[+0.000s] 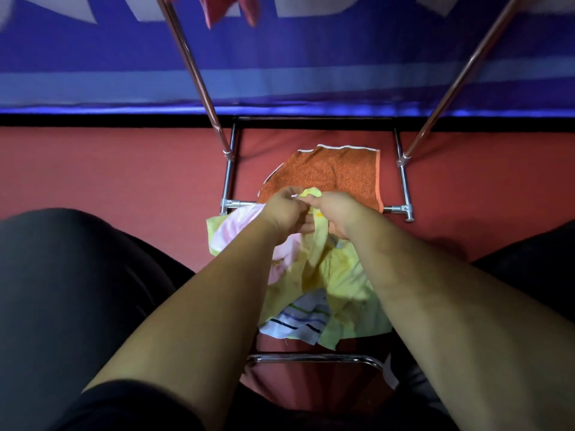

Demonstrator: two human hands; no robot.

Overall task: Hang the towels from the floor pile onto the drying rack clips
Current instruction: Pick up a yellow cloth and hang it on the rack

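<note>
On the floor [124, 169] inside the drying rack [404, 188] base: striped towel [298, 321] nearest, yellow towel [342, 275] over it. Left hand [284, 213] and right hand [337, 213] both pinch its lifted corner. Orange towel [326, 172] lies flat beyond; pink cloths [214, 7] hang farthest.

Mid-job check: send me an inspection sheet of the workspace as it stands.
Surface: red floor, with towels piled inside the rack's base.
Job's things: yellow towel lifted by one edge; pink towel and striped towel in the pile; orange towel flat beyond; chrome drying rack; pink cloths hanging at the top edge.
Clutter: small white scrap, unclear what.
Hands: left hand and right hand both pinch the yellow towel.
Cables: nothing seen.
Surroundings: blue banner behind the rack.
</note>
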